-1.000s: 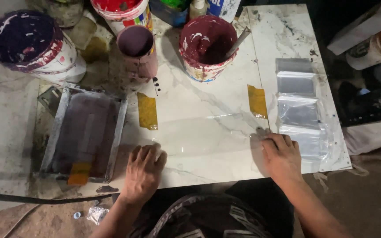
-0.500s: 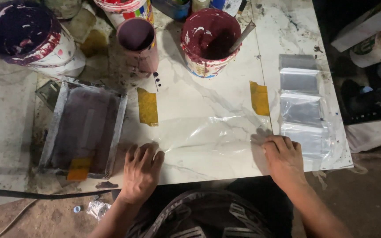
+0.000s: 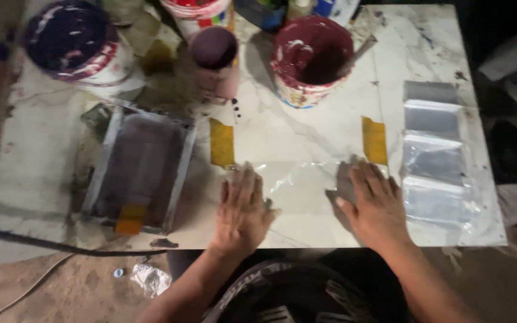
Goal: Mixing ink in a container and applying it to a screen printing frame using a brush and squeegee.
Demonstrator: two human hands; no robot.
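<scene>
Along the far side of the counter [image 3: 330, 137] stand the paint containers: a large white bucket [image 3: 78, 45] at the far left holds dark purple paint, a small pink cup [image 3: 215, 60] is coated mauve inside, and a wide tub [image 3: 311, 60] smeared dark red holds maroon paint with a stick [image 3: 360, 52] leaning out over its right rim. Behind the cup, a red-filled tub [image 3: 197, 12] is cut off by the top edge of the view, and more pots beside it are too cropped to tell apart. Nearer, on the left, a metal-framed screen [image 3: 142, 167] lies flat, its mesh stained purple, with an orange patch at its near end. Two yellow tape strips [image 3: 221, 142] [image 3: 374, 140] are stuck to the marble, and between them lies a clear plastic sheet [image 3: 297, 179]. Both hands are open and flat, fingers spread, pressing on that sheet: the left hand [image 3: 242, 209] on its left end just below the left strip, the right hand [image 3: 375, 206] on its right end just below the right strip. Neither grasps anything. To the right, a row of clear plastic bags [image 3: 438, 161] overlaps in a line running toward the counter's near right corner, just beside the right hand. The near edge of the counter runs right under the wrists; bare marble lies open between the hands and the tubs. A dark cable [image 3: 61, 246] crosses the floor [image 3: 61, 287] below the left edge.
</scene>
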